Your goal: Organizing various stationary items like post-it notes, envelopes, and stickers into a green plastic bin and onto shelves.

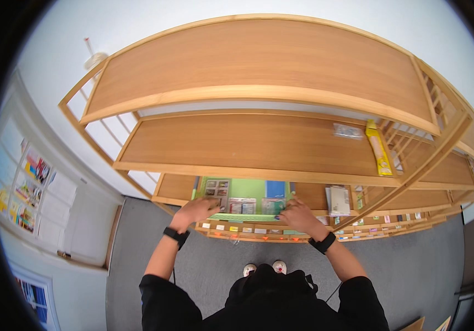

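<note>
A light green plastic basket [247, 188] sits on a wooden shelf in front of me. My left hand [199, 212] is on its near left corner, fingers curled over the rim. At the near right corner, my right hand [299, 214] grips the side and front rim. Inside the basket, a grey card with several small pictures [217, 191] lies at the left. A blue booklet [275, 189] is at the back right. Clear-wrapped packets [242, 206] lie along the front, another packet [273, 205] near my right hand.
Above the basket are a middle wooden shelf [237, 142] and a top shelf [257, 58]. The middle one carries a yellow packet [377, 147] and a clear plastic bag [347, 131]. White booklets [338, 200] lie right of the basket. A slanted wooden post [402, 178] stands at the right.
</note>
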Action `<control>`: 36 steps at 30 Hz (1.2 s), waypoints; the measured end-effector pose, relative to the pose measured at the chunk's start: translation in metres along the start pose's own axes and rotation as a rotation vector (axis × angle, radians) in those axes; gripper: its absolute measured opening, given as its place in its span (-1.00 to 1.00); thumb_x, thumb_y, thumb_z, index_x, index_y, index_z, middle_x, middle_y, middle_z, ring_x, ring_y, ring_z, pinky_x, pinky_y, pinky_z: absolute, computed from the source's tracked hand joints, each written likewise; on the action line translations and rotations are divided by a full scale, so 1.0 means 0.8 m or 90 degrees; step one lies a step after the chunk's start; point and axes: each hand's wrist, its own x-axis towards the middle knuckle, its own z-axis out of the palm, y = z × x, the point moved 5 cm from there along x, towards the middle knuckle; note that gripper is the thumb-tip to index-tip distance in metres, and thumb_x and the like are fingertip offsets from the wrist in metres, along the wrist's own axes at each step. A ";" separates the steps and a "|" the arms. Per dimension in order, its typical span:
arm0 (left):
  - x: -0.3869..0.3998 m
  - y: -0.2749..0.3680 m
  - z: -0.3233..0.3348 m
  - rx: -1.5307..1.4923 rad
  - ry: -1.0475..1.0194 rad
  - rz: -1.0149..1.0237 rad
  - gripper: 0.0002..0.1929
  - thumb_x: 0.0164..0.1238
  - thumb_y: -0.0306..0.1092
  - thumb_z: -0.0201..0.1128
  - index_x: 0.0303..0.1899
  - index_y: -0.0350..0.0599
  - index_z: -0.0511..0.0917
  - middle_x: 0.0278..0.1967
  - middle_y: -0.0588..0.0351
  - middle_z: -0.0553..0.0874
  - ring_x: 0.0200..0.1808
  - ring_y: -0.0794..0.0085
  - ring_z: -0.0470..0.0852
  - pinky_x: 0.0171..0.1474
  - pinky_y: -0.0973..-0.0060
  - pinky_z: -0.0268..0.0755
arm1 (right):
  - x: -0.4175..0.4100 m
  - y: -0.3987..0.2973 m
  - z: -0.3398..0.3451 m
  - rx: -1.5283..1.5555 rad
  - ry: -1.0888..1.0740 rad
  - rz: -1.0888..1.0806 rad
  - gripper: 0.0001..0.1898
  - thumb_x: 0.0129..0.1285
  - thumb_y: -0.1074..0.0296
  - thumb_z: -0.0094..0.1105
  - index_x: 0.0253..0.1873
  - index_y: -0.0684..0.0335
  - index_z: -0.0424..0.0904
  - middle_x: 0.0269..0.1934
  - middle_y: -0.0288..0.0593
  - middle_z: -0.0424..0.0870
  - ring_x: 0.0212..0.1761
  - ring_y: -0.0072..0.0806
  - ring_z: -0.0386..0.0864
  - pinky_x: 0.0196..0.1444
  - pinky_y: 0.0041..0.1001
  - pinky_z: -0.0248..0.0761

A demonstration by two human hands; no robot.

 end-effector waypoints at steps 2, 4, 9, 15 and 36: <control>-0.005 0.035 -0.005 -0.038 0.011 0.145 -0.56 0.38 -0.06 0.05 0.17 -0.07 0.49 0.06 -0.16 0.61 0.10 -0.02 0.54 0.19 0.20 0.37 | -0.010 0.009 -0.002 0.001 0.001 0.037 -0.65 0.31 0.09 0.01 -0.39 0.21 0.66 -0.41 -0.04 0.62 -0.05 -0.20 0.51 0.42 -0.14 0.04; -0.006 0.038 0.008 -0.032 0.013 0.164 -0.61 0.36 -0.14 0.09 0.13 -0.08 0.52 -0.03 -0.17 0.64 0.01 -0.04 0.58 0.11 0.18 0.42 | -0.011 0.007 -0.007 0.010 0.002 0.050 -0.64 0.31 0.08 0.01 -0.40 0.21 0.66 -0.39 -0.03 0.62 -0.05 -0.20 0.52 0.41 -0.14 0.06; 0.014 0.068 0.021 -0.079 0.094 0.231 -0.78 0.35 -0.35 0.09 -0.05 -0.08 0.58 -0.32 -0.17 0.67 -0.27 -0.10 0.62 -0.19 0.12 0.47 | -0.048 0.008 -0.049 -0.038 0.037 0.025 -0.75 0.29 0.18 0.09 -0.26 0.24 0.63 -0.36 -0.06 0.61 0.01 -0.17 0.52 0.20 -0.17 0.32; 0.021 0.092 0.038 -0.082 0.097 0.249 -0.79 0.38 -0.30 0.08 -0.07 -0.07 0.59 -0.33 -0.17 0.67 -0.27 -0.09 0.61 -0.20 0.13 0.47 | -0.054 -0.055 -0.252 0.109 0.010 0.143 -0.80 0.25 0.31 0.15 -0.13 0.30 0.60 -0.29 0.00 0.66 -0.24 -0.06 0.62 -0.17 -0.26 0.50; 0.008 0.121 0.034 -0.112 0.295 0.307 -0.77 0.25 -0.39 0.20 -0.06 -0.11 0.60 -0.23 -0.04 0.68 -0.19 0.07 0.65 -0.12 0.26 0.55 | 0.045 0.107 -0.317 -0.250 -0.122 0.311 -0.51 0.10 0.43 0.19 0.19 0.25 0.40 -0.16 0.11 0.62 -0.11 0.03 0.59 -0.07 -0.16 0.50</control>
